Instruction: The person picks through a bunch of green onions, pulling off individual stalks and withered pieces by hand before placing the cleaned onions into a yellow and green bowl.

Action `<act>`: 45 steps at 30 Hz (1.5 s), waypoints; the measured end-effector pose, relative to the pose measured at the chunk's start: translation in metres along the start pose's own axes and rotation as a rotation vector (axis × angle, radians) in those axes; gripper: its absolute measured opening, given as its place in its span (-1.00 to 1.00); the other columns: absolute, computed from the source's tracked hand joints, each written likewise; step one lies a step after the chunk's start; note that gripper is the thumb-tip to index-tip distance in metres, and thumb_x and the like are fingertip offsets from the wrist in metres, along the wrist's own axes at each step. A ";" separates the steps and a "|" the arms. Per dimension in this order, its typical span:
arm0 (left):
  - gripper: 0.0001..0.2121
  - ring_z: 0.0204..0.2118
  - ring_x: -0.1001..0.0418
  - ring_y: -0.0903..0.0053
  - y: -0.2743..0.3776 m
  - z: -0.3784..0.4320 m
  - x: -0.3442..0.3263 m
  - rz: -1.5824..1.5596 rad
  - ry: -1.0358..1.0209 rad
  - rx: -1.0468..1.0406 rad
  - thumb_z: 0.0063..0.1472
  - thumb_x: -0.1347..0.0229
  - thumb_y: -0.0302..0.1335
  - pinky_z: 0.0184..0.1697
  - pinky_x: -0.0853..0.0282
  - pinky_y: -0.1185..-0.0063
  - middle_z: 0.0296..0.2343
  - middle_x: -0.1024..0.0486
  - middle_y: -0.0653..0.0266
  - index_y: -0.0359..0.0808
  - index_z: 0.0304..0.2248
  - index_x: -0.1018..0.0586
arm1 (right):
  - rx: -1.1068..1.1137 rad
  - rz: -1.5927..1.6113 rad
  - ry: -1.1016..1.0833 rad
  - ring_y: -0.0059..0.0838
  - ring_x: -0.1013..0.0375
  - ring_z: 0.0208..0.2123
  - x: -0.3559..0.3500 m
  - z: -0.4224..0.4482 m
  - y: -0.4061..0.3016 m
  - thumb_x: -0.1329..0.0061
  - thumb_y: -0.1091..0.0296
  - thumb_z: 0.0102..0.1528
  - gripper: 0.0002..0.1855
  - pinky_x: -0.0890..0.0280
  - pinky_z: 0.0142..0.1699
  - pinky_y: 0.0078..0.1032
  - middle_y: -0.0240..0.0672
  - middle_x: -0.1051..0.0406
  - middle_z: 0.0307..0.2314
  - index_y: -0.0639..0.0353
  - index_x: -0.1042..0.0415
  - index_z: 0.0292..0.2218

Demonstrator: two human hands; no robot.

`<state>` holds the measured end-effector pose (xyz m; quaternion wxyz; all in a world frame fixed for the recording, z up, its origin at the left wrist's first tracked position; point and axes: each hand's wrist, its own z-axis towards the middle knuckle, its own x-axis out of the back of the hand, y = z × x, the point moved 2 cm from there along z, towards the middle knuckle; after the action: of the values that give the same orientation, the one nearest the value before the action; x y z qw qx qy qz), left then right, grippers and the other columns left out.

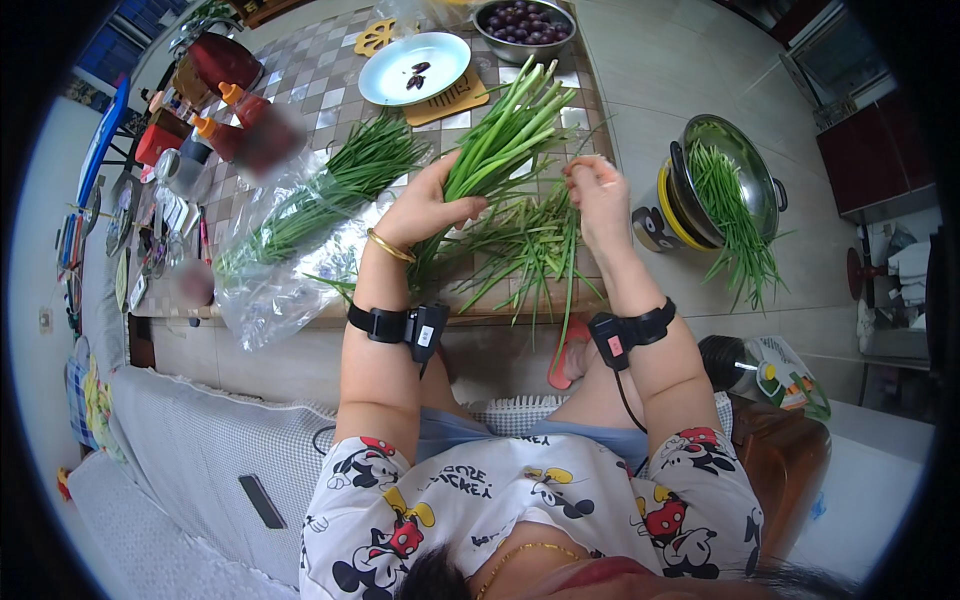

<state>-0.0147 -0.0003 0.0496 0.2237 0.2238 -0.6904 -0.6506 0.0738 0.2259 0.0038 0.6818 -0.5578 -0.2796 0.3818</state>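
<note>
My left hand (431, 199) is closed around a bunch of green chives (510, 135), their pale stem ends pointing up and to the right. Just right of the bunch, my right hand (600, 187) has its thumb and fingertips pinched together, with thin green strands at or below them; what it grips is too small to tell. Loose chive pieces (536, 240) lie scattered on the table under and between both hands. To the left, another bundle of chives (322, 195) lies partly in a clear plastic bag (277, 307).
Beyond my hands are a white plate (382, 75) with dark pieces and a metal bowl (517, 52) of dark round fruit. Off the table's right edge, a steel pot (757, 172) holds chives hanging over its rim. Sauce bottles (217, 135) and a red kettle (221, 64) stand left.
</note>
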 end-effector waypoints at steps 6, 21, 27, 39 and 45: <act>-0.56 -0.60 -0.30 0.78 0.000 -0.005 0.012 -0.063 0.103 -0.033 0.05 -0.14 -0.60 -0.55 -0.22 0.75 -0.53 -0.39 0.46 -0.35 -0.04 -0.35 | -0.339 0.007 -0.084 -0.69 -0.30 -0.55 0.013 0.000 -0.002 0.05 0.38 0.11 -0.83 -0.21 -0.43 -0.71 -0.39 -0.38 -0.52 0.31 -0.45 -0.42; -0.45 -0.55 -0.30 0.77 -0.001 0.001 -0.005 -0.017 -0.006 0.026 0.05 -0.17 -0.58 -0.51 -0.24 0.73 -0.51 -0.38 0.47 -0.36 0.06 -0.30 | -0.363 0.489 -0.385 -0.66 -0.39 -0.38 -0.008 -0.012 0.013 0.08 0.54 0.11 -0.79 -0.28 -0.31 -0.72 -0.39 -0.45 -0.32 0.28 -0.43 -0.18; -0.49 -0.55 -0.30 0.78 -0.001 0.001 -0.002 -0.032 0.022 0.013 0.04 -0.17 -0.59 -0.52 -0.22 0.75 -0.51 -0.38 0.48 -0.37 0.02 -0.32 | -0.405 0.544 -0.234 -0.69 -0.35 -0.52 -0.004 -0.010 0.004 0.08 0.47 0.14 -0.91 -0.19 -0.48 -0.75 -0.40 -0.44 -0.42 0.20 -0.41 -0.27; -0.51 -0.58 -0.34 0.77 -0.002 0.001 0.009 -0.061 0.092 -0.006 0.03 -0.18 -0.59 -0.54 -0.25 0.76 -0.53 -0.44 0.41 -0.36 -0.02 -0.35 | 0.132 -0.453 -0.373 -0.60 -0.38 -0.39 -0.004 -0.012 0.005 -0.07 0.40 0.04 -0.62 -0.29 -0.29 -0.60 -0.35 -0.43 -0.31 0.39 -0.41 -0.11; -0.49 -0.53 -0.34 0.74 -0.006 0.003 0.005 0.009 0.075 0.003 0.02 -0.19 -0.55 -0.49 -0.29 0.72 -0.46 -0.45 0.40 -0.35 0.00 -0.35 | -0.421 0.616 -0.460 -0.66 -0.35 -0.46 -0.024 -0.026 0.004 -0.06 0.35 0.11 -0.67 -0.26 -0.35 -0.67 -0.42 -0.43 -0.40 0.21 -0.39 -0.09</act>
<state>-0.0201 -0.0014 0.0438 0.2520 0.2452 -0.6833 -0.6399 0.0806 0.1925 -0.0044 0.3277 -0.6423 -0.3166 0.6163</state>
